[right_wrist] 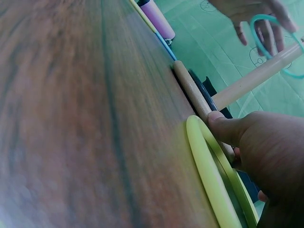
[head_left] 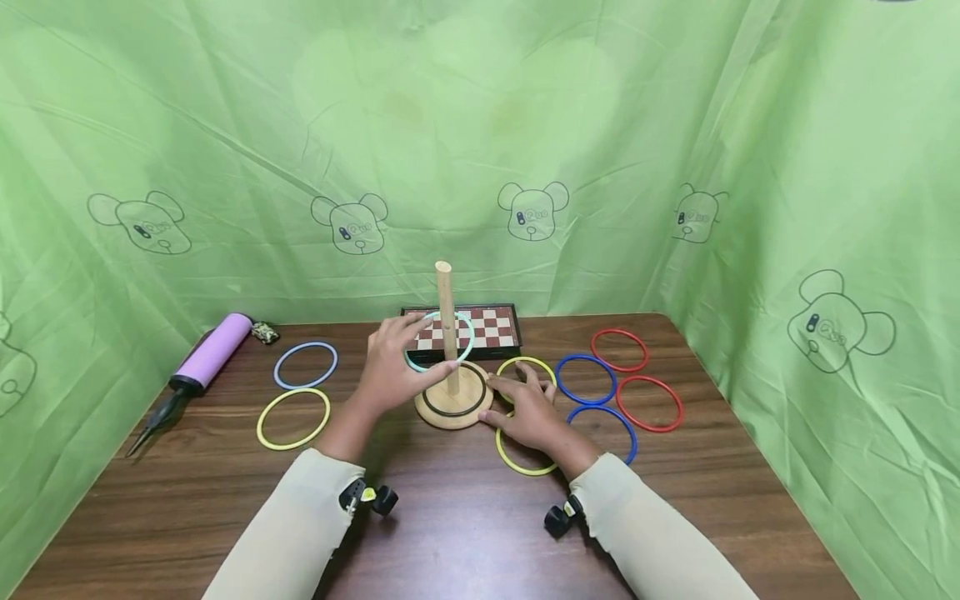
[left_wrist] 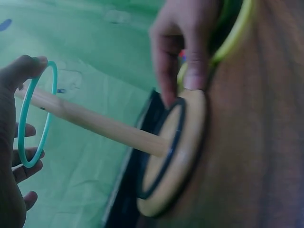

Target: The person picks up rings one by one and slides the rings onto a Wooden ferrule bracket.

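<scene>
ok so the left hand [head_left: 393, 367] has a thin turquoise ring [left_wrist: 21, 128] pinched at its edge, thumb on one side and fingers on the other. the ring is up in the air around the wooden pole [head_left: 447, 325], well above the foot of it.

right hand [head_left: 532, 417] is down low, below and to the right of that grip, thumb and fingertips pinching the rim of the round wooden base [head_left: 450, 422]. just inside that pinch a black ring [left_wrist: 179, 128] lies flat on the base, around the foot of the pole.

right under the right hand, partly hidden by it, are two yellow rings [head_left: 525, 473] on the table [head_left: 450, 533]. going further right from there you get two blue rings [head_left: 587, 402], then two red ones. off to the left of the left hand there's a light blue ring [head_left: 305, 345] with another yellow ring [head_left: 292, 447] just nearer the person, and a purple pump [head_left: 217, 350] past those. behind both grips sits a checkered board [head_left: 495, 325].
</scene>
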Demonstrator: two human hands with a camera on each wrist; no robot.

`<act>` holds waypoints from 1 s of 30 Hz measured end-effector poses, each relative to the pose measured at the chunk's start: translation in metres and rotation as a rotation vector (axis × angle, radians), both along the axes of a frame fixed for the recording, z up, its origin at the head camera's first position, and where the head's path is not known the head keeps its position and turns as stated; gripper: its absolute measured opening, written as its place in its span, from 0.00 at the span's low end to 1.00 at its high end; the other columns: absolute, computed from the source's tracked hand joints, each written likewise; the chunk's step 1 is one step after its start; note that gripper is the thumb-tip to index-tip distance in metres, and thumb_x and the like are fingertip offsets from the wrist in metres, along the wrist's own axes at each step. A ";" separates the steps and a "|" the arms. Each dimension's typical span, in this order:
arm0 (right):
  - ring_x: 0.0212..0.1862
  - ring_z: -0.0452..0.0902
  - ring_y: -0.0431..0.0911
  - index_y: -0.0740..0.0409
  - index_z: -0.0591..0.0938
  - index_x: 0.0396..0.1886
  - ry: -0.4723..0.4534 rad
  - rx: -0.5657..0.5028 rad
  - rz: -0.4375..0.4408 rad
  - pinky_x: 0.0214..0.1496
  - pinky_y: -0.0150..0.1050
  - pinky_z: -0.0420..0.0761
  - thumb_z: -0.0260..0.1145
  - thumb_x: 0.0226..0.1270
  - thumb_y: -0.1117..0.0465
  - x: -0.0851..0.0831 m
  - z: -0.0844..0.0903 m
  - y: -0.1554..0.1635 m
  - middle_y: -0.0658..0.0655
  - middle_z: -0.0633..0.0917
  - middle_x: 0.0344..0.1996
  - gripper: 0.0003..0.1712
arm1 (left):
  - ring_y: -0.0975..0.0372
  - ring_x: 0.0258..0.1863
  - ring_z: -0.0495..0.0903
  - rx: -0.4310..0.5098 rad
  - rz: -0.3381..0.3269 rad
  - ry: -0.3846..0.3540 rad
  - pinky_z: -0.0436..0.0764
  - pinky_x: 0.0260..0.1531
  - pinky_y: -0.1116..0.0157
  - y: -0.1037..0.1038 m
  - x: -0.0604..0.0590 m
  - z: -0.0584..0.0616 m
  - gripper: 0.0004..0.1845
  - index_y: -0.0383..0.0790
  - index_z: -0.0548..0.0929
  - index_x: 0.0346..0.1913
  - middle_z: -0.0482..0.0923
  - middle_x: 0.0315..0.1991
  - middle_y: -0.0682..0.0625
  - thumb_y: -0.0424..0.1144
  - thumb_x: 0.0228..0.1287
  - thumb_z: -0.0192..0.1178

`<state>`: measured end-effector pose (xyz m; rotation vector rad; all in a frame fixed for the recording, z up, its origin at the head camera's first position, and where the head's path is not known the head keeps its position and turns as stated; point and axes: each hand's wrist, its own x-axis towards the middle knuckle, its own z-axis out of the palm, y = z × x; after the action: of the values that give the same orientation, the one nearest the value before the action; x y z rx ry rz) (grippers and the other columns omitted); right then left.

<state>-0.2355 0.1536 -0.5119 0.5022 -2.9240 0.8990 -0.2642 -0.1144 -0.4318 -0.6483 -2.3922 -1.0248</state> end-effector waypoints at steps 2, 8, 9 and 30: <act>0.89 0.47 0.66 0.43 0.83 0.75 0.001 0.002 -0.001 0.76 0.75 0.50 0.77 0.72 0.40 0.000 -0.001 0.000 0.51 0.84 0.74 0.36 | 0.41 0.70 0.76 -0.023 0.000 -0.009 0.68 0.67 0.35 0.001 0.000 -0.009 0.45 0.35 0.85 0.69 0.81 0.71 0.35 0.59 0.52 0.82; 0.89 0.46 0.65 0.43 0.81 0.76 -0.001 0.004 -0.008 0.76 0.76 0.49 0.77 0.72 0.40 -0.001 -0.002 0.001 0.50 0.83 0.75 0.37 | 0.39 0.72 0.74 -0.070 -0.006 -0.080 0.68 0.68 0.34 0.009 0.001 -0.029 0.46 0.35 0.84 0.71 0.79 0.73 0.33 0.61 0.53 0.81; 0.90 0.46 0.65 0.42 0.81 0.77 -0.003 0.005 -0.009 0.76 0.76 0.49 0.77 0.72 0.39 -0.001 -0.002 0.001 0.50 0.83 0.75 0.37 | 0.39 0.72 0.73 -0.078 -0.005 -0.095 0.67 0.69 0.34 0.011 0.002 -0.032 0.47 0.35 0.83 0.71 0.78 0.73 0.34 0.61 0.53 0.81; 0.89 0.47 0.65 0.40 0.80 0.78 0.013 0.010 0.003 0.76 0.77 0.49 0.76 0.72 0.39 -0.003 -0.003 0.001 0.48 0.82 0.76 0.38 | 0.42 0.72 0.73 -0.237 0.017 -0.218 0.66 0.72 0.37 0.016 -0.001 -0.069 0.52 0.35 0.80 0.74 0.79 0.74 0.38 0.66 0.53 0.79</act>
<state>-0.2381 0.1544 -0.5145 0.5105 -2.9182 0.8790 -0.2656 -0.0982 -0.5005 -0.6234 -2.7328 -0.8499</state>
